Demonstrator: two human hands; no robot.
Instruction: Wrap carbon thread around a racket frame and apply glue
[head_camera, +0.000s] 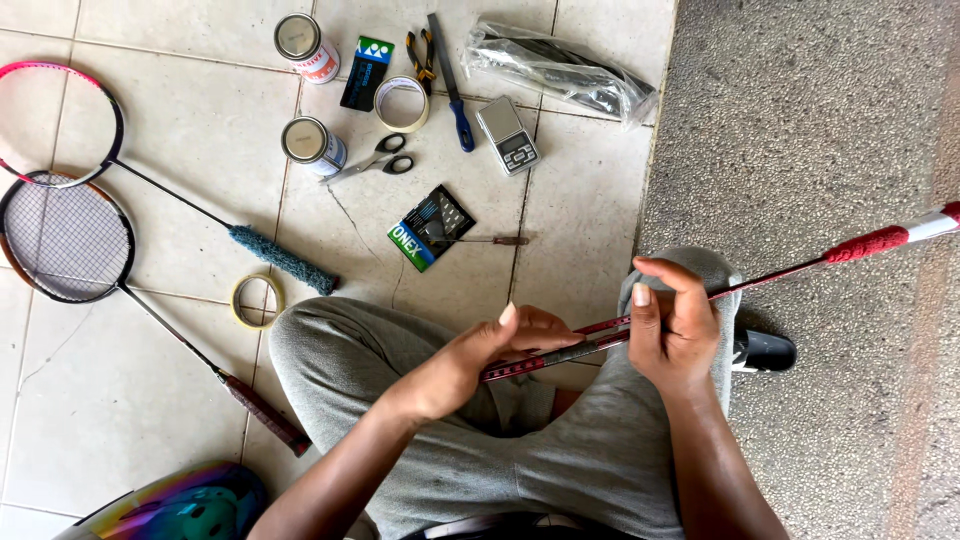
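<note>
From my feed I see both hands closed on a red racket shaft (600, 345) that lies across the lap over grey trousers (400, 360), its red wrapped handle (868, 244) pointing out to the right above the rough grey floor. My left hand (490, 355) has its fingers curled around the shaft's lower end, thumb raised; my right hand (675, 325) pinches the shaft a little further up, fingers wrapped over it. On the tiles ahead lie two rackets (65, 235), one with a fuzzy blue grip (283, 259), two tape rolls (256, 300), two tins (312, 143), scissors (375, 160), pliers (422, 52), a file with a blue handle (452, 85), a small digital scale (507, 135), a dark string packet (432, 227) and a clear plastic bag (560, 68)
</note>
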